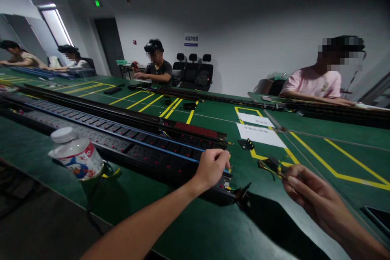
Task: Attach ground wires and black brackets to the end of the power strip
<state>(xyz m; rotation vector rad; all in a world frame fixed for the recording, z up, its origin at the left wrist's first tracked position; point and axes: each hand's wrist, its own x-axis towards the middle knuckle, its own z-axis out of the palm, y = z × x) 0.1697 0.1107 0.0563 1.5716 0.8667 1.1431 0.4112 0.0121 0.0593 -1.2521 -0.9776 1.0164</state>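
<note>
My left hand [213,165] is closed, with its fingers curled down at the right end of a long black power strip [143,152] with a row of sockets and small red dots. What those fingers hold, if anything, is hidden. To the right, my right hand [310,191] pinches a small black part with wires [276,165], some of them yellow-green, just above the green table. A black end piece [243,196] sticks out at the near strip's end, below my left hand. Another small black piece [246,144] lies beyond, near the white paper sheets [262,136].
A clear plastic jar [77,154] with a white lid stands at the table's near left edge. More strips [91,107] lie alongside. Yellow tape lines [338,174] mark the green table. A dark flat device [378,217] lies at right. Several people work across the table.
</note>
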